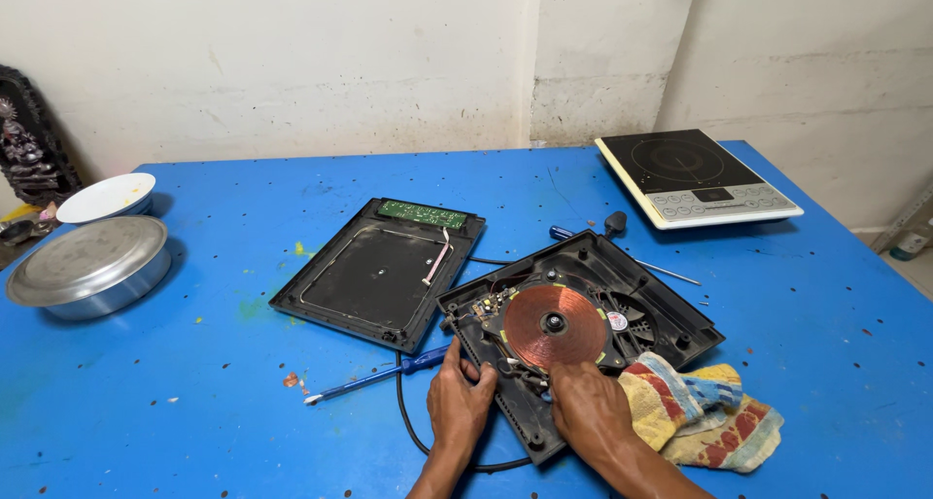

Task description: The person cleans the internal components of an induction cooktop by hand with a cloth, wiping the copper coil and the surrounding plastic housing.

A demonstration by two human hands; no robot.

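An opened induction cooker base (671, 329) lies on the blue table (194, 382), showing a copper coil (554, 324), a fan and a circuit board. My left hand (459, 402) grips the base's near-left edge. My right hand (588, 407) presses on the near edge just below the coil. The detached top panel (374, 275) lies upside down to the left, with a green circuit strip (423, 213) along its far edge and a ribbon cable. A black power cord (408, 416) loops under my left hand.
A blue-handled screwdriver (374, 375) lies left of my left hand; another screwdriver (607, 246) lies behind the base. A colourful cloth (705, 416) sits right of my right hand. A second, intact cooker (695, 176) is far right. A metal pan (87, 266) and white bowl (107, 196) stand far left.
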